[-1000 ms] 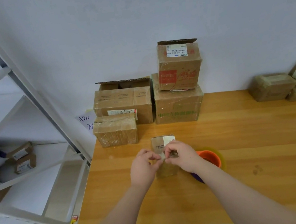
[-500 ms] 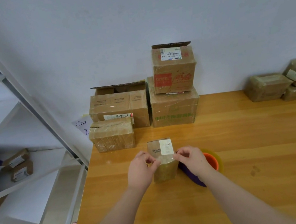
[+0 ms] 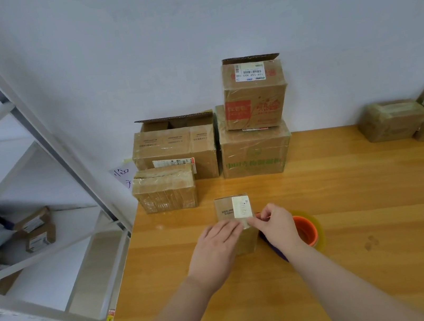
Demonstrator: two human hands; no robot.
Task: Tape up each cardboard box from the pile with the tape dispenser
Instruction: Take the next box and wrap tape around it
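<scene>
Partly hidden behind the right hand (image 3: 277,226), the orange tape dispenser (image 3: 306,230) shows only its roll. The small box (image 3: 234,209) stands on the surface (image 3: 349,194), its lower front covered by both hands. The right hand pinches its right edge; the left hand (image 3: 216,245), curled half a second ago, now presses flat on it.

One table (image 3: 349,194). On it are one small box (image 3: 225,209), a wall pile (image 3: 257,153) of four and a right group (image 3: 393,119) of three: eight in all. Two shelf boxes (image 3: 38,237). One tape dispenser (image 3: 306,231). Two grips: left grip (image 3: 213,249), right grip (image 3: 277,226).
</scene>
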